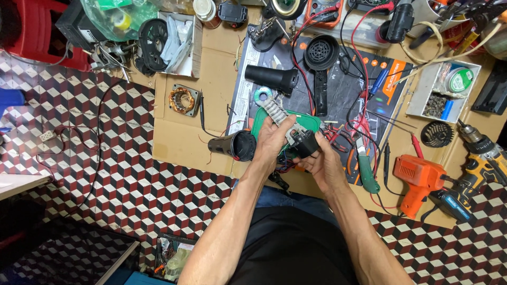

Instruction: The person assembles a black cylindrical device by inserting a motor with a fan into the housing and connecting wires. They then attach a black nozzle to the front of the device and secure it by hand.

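My left hand (272, 141) and my right hand (323, 164) together hold a small assembly above the cardboard work surface: a pale coiled heating element (275, 111) sticking up from a black motor part (304, 142). Fingers of both hands wrap around it. Just left of my left hand lies a black tubular housing (232, 145). A green tray (309, 122) sits under and behind the hands. Red and black wires trail around the assembly.
A black nozzle tube (272, 78) and a black half shell with grille (321, 60) lie farther back. An orange soldering gun (420, 179), a cordless drill (483, 155), a green-handled cutter (366, 169) and a copper-wound stator (182, 100) surround the cardboard (179, 137). Patterned tile floor lies left.
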